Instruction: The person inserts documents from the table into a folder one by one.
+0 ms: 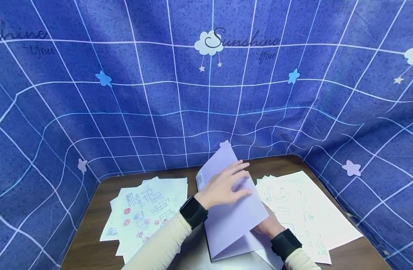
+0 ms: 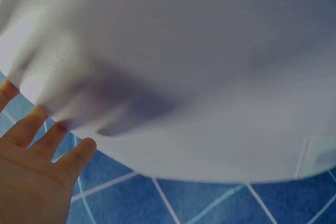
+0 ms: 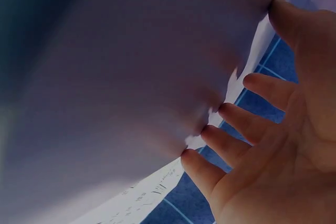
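Observation:
A lilac folder [image 1: 233, 221] lies at the middle of the table with its cover lifted at an angle. Against the outside of that cover, my left hand [image 1: 225, 184] rests with fingers spread and fairly straight. My right hand [image 1: 270, 222] reaches in beneath the raised cover, partly hidden by it. In the right wrist view its extended fingers [image 3: 244, 121] touch the edge of a pale sheet, with a printed white paper [image 3: 149, 195] beyond. The left wrist view has the left fingers [image 2: 79, 156] along the cover's curved edge.
Loose printed drawings [image 1: 149, 198], some with red stamps, lie overlapping on the left of the brown table [image 1: 88, 240]. More drawings [image 1: 311, 213] spread out at the right. A blue gridded cloth [image 1: 159, 93] hangs behind and around the sides.

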Action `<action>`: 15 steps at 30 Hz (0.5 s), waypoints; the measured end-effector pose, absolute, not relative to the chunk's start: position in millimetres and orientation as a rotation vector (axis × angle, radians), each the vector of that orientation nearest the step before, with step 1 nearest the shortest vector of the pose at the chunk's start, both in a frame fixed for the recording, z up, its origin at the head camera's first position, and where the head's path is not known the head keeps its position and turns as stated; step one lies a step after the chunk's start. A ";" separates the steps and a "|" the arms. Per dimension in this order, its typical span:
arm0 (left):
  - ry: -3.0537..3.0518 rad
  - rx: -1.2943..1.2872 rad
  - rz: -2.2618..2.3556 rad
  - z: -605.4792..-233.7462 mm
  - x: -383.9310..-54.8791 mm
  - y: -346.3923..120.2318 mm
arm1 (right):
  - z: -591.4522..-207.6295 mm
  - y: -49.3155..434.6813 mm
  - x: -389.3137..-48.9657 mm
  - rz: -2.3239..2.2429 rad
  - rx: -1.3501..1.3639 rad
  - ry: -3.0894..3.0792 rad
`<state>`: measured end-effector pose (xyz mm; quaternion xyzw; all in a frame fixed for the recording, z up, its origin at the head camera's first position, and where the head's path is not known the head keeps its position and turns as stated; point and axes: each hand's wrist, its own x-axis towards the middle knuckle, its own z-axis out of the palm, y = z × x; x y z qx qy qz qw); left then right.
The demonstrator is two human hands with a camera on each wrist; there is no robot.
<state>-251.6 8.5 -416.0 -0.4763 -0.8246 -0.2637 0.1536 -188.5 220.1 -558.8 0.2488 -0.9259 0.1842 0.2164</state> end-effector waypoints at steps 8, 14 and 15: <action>-2.292 -1.264 -0.769 -399.2 -231.2 -50.5 | -559.0 212.0 -193.4 0.425 0.582 -2.850; -2.276 -1.172 -0.799 -383.3 -211.6 -105.9 | -554.4 212.7 -196.1 0.420 0.516 -2.942; -2.288 -1.154 -0.805 -381.1 -208.1 -115.6 | -554.0 213.0 -196.5 0.424 0.508 -2.952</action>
